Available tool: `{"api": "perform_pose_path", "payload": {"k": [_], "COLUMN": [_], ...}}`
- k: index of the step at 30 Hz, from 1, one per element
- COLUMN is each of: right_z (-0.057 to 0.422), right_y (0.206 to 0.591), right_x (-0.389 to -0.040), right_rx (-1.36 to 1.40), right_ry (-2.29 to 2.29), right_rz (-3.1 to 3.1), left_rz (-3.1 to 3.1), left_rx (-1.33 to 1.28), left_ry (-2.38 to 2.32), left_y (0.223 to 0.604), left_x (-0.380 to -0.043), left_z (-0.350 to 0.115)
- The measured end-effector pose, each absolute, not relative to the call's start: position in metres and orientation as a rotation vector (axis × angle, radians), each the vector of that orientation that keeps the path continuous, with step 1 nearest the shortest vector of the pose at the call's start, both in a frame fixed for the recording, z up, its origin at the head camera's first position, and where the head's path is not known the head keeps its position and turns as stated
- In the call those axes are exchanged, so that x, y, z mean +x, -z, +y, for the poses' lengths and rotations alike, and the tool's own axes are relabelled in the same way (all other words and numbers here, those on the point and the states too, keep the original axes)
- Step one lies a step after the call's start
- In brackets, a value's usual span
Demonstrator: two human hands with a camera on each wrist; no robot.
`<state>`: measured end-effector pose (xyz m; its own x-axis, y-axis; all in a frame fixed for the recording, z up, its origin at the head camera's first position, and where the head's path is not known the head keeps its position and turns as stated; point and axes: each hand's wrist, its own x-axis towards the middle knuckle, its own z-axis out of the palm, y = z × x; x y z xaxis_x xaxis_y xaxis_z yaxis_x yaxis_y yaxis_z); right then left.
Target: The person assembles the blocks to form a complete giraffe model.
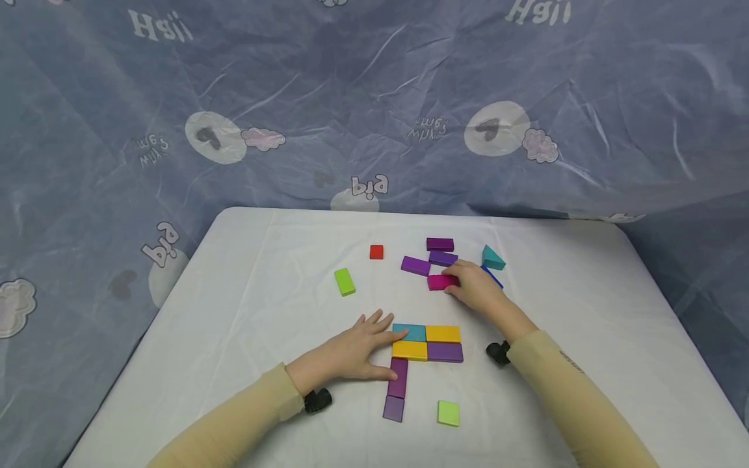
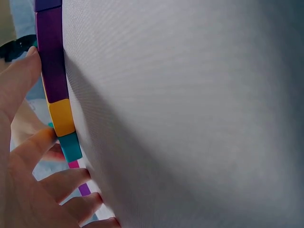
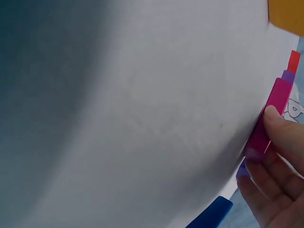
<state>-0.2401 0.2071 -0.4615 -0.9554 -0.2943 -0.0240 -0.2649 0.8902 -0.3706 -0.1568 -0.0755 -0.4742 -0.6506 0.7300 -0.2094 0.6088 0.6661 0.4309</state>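
My right hand [image 1: 475,285] pinches a magenta block [image 1: 439,283] by its right end, thumb on the near side; the right wrist view shows the thumb along the block's [image 3: 279,95] long face. My left hand [image 1: 358,350] lies with fingers spread at the left of a block group. Its index fingertip rests on a light blue block [image 1: 417,329], and its thumb touches the upper purple block [image 1: 398,374]. Two yellow blocks [image 1: 443,334] [image 1: 409,351] and a violet block [image 1: 445,352] complete the joined rectangle. A second purple block [image 1: 394,409] continues the column below.
Behind the right hand lie purple blocks [image 1: 415,265] [image 1: 440,244] [image 1: 443,258], a teal triangular block [image 1: 493,258] and a partly hidden blue block [image 1: 493,277]. A red block [image 1: 376,252] and green blocks [image 1: 344,282] [image 1: 448,413] lie apart on the white table [image 1: 234,325]. A patterned curtain [image 1: 374,97] hangs behind.
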Motion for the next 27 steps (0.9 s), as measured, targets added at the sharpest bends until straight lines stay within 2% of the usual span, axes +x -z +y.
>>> {"api": "perform_pose_path", "payload": {"k": [9, 20, 27], "right_z": [0.216, 0.238, 0.242], "right_y": [0.443, 0.44, 0.451], "right_x": [-0.211, -0.129, -0.097], "right_rx": [-0.295, -0.198, -0.168], "right_ry": [0.612, 0.62, 0.598], "right_rz": [2.977, 2.982, 2.939], "left_rz": [2.527, 2.518, 2.523], "left_rx": [1.071, 1.066, 1.065], "left_ry": [-0.468, -0.484, -0.49], "left_y": [0.475, 0.475, 0.476], "left_x": [-0.158, -0.157, -0.157], "left_z": [-0.076, -0.077, -0.078]}}
